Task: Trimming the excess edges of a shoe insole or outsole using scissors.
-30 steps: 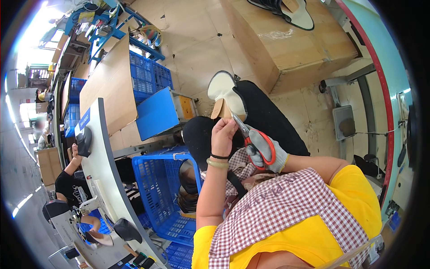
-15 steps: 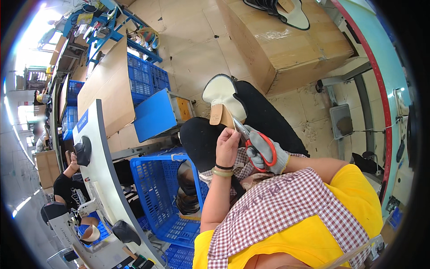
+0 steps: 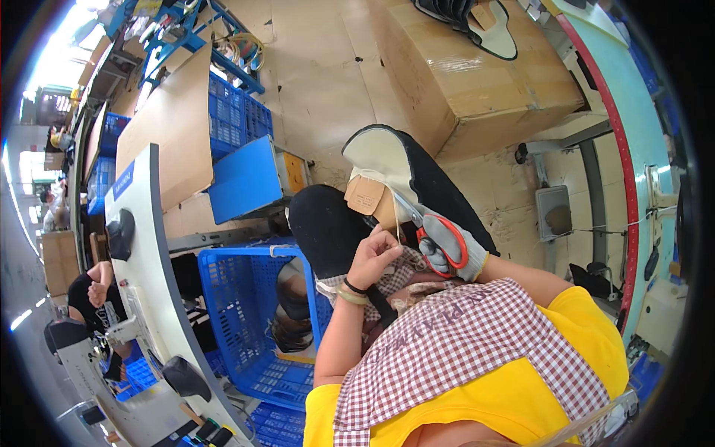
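- Right hand [image 3: 445, 252], gloved, grips red-handled scissors [image 3: 410, 211], blades at a cream piece [image 3: 380, 158].
- Left hand [image 3: 375, 258], bare, curls near them; whether it pinches anything, I cannot tell.

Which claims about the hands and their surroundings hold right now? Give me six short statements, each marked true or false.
1. The gloved right hand holds red-handled scissors. True.
2. The left hand wears a glove too. False: it is bare, with bands at the wrist.
3. The blades point toward a cream, dark-edged piece. True.
4. A blue basket stands at the person's right. False: it stands at the left.
5. A black-and-cream piece lies on the cardboard box. True.
6. The apron is plain white. False: it is checked.
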A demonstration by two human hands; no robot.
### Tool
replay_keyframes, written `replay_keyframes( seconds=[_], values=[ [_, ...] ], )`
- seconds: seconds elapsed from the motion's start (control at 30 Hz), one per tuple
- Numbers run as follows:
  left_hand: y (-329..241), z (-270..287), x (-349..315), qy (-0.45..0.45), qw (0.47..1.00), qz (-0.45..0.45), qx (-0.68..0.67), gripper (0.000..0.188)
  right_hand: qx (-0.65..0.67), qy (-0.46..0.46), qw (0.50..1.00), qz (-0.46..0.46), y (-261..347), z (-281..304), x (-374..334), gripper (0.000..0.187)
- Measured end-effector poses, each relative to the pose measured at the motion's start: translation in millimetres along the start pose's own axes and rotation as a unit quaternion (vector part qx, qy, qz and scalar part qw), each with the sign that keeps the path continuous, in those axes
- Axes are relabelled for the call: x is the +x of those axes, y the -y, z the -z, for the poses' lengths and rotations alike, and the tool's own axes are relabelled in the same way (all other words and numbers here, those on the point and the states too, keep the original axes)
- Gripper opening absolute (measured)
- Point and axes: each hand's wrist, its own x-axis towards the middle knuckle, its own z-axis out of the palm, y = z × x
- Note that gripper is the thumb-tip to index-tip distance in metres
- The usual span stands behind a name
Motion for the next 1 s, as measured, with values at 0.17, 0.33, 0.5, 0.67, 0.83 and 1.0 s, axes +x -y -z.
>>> replay_keyframes(
  seconds=[0.17, 0.33, 0.5, 0.67, 0.83, 1.0],
  values=[
    [5.1, -0.6, -16.7, 0.004, 0.999, 0.044, -0.006, 0.012, -0.050, 0.005, 0.999, -0.005, -0.1, 3.9, -8.2, 0.055],
    [12.4, 2.7, -22.5, 0.007, 0.997, 0.015, 0.079, 0.017, -0.063, 0.044, 0.997, -0.015, 8.4, 7.4, -4.5, 0.058],
    [-5.4, 2.6, -26.5, 0.027, 0.993, -0.022, 0.117, 0.015, -0.048, 0.100, 0.991, -0.078, 25.2, 32.2, 4.0, 0.058],
    [-6.1, 2.4, -29.1, 0.025, 0.993, -0.042, 0.105, 0.015, -0.066, 0.086, 0.990, -0.095, 33.3, 23.3, 5.1, 0.054],
    [-12.6, 4.3, -28.3, 0.052, 0.998, 0.004, 0.047, 0.018, 0.288, 0.313, 0.875, -0.231, 18.2, 68.6, 33.2, 0.056],
    [-6.3, 7.2, -29.3, 0.056, 0.997, 0.006, 0.052, 0.017, 0.079, 0.198, 0.969, -0.128, 23.5, 41.6, 20.1, 0.060]
  ],
)
